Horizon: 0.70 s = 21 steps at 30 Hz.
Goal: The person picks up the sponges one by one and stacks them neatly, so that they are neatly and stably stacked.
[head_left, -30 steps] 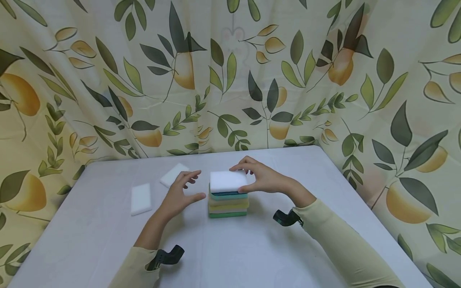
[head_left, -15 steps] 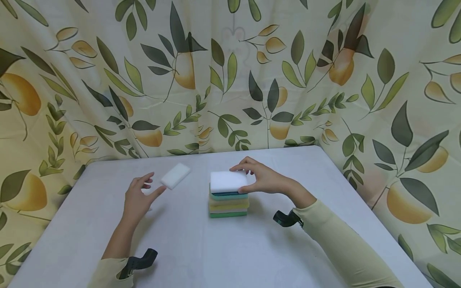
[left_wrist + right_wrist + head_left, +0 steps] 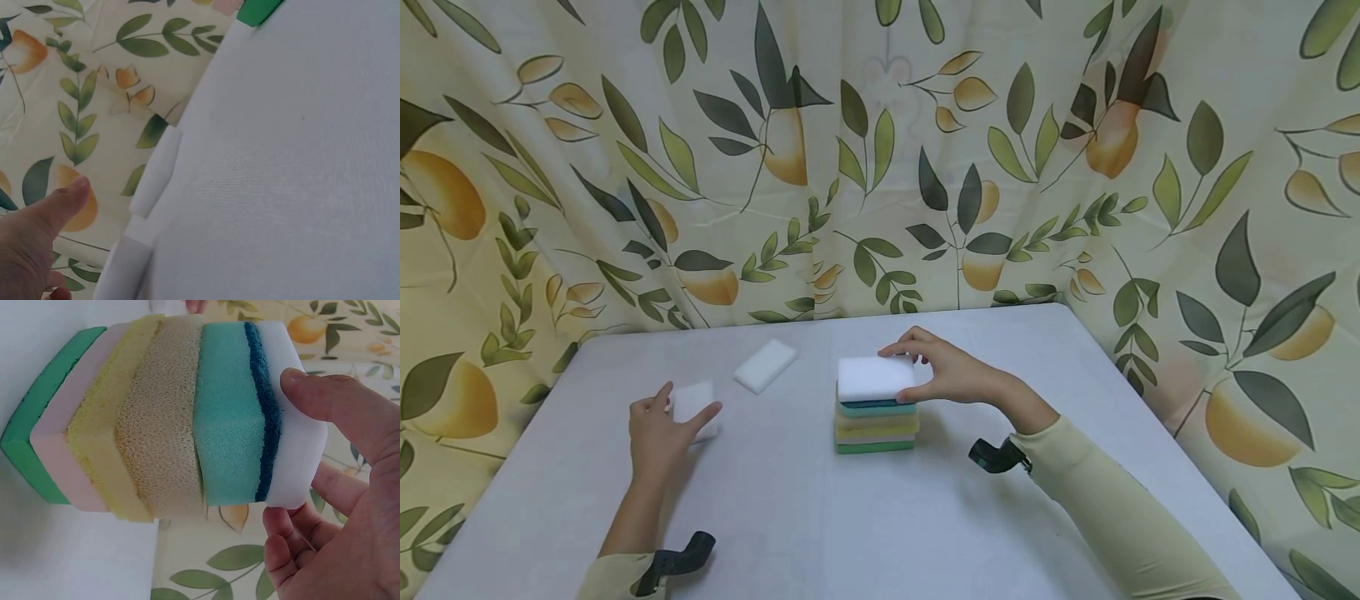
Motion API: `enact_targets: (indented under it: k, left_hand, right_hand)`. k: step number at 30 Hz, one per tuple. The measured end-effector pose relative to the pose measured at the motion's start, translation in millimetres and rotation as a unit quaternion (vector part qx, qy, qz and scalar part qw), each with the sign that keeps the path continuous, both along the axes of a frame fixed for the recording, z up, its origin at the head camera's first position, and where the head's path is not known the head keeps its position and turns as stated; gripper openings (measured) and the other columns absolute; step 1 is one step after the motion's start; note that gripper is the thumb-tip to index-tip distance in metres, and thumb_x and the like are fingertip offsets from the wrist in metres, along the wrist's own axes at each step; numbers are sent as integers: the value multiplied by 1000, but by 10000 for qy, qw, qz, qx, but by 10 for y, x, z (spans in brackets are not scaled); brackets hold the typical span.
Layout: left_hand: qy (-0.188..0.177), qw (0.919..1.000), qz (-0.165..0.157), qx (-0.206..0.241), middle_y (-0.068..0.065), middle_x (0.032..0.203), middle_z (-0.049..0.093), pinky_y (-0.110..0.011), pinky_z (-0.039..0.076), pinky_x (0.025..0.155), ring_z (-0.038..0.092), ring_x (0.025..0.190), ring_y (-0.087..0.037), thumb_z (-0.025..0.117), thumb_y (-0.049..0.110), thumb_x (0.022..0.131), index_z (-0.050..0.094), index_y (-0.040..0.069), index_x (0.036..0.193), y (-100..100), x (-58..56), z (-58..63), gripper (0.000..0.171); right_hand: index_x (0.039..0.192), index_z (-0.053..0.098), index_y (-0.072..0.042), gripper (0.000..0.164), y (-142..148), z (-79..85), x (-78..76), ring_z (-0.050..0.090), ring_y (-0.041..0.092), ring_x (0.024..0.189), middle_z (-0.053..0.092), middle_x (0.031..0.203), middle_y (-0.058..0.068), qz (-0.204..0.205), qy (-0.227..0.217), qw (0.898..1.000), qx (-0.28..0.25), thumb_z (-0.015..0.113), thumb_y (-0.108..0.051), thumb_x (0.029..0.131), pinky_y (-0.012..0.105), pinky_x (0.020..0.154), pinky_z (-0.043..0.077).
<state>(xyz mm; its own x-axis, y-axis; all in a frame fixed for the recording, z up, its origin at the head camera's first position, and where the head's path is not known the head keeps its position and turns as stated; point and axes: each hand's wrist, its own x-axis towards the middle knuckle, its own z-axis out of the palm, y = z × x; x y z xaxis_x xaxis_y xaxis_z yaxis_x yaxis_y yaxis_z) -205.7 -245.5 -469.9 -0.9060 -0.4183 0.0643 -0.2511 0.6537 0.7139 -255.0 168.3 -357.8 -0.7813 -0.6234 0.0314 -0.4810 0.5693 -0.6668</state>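
Note:
A stack of several sponges stands mid-table: the green sponge (image 3: pixel 37 419) at the bottom, then pink, yellow, beige and teal with a dark blue scouring layer. On top lies a white sponge (image 3: pixel 871 379), which my right hand (image 3: pixel 951 371) pinches, thumb on its near side and fingers behind. To the left, my left hand (image 3: pixel 658 429) is over another white sponge (image 3: pixel 694 402), thumb and fingers spread about it and partly covering it. In the left wrist view, the thumb (image 3: pixel 65 203) shows a gap to the nearer white sponge (image 3: pixel 125 269).
A further white sponge (image 3: pixel 765 367) lies flat between the left hand and the stack, farther back. The table (image 3: pixel 865 525) has a white cloth, and behind it hangs a leaf-and-fruit patterned curtain (image 3: pixel 880 167). Black wrist cameras sit on both forearms.
My left hand has moved left from beside the stack, past the farther white sponge, to the leftmost white sponge. The right hand keeps its place on the top sponge.

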Motion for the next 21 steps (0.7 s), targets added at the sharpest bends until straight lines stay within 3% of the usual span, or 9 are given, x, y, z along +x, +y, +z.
enact_targets:
  k: [6,21]
  left_hand:
    - [-171,9996,136,-205,-36,138,29,-63,36,100,34,126,-51,81,50,75,28,-5,151,3,-10,-88,108]
    - [-572,9980,173,-202,-39,135,32,-65,38,98,37,123,-54,79,42,78,29,-10,148,46,28,-81,101]
  right_hand:
    - [136,59,-19,60,5,3,5,47,20,114,51,125,2,11,-4,10000,-22,82,-29,81,48,97,42]
    - [136,59,-20,61,5,6,11,47,21,115,50,125,1,-34,-56,10000,10,82,-30,80,49,96,42]
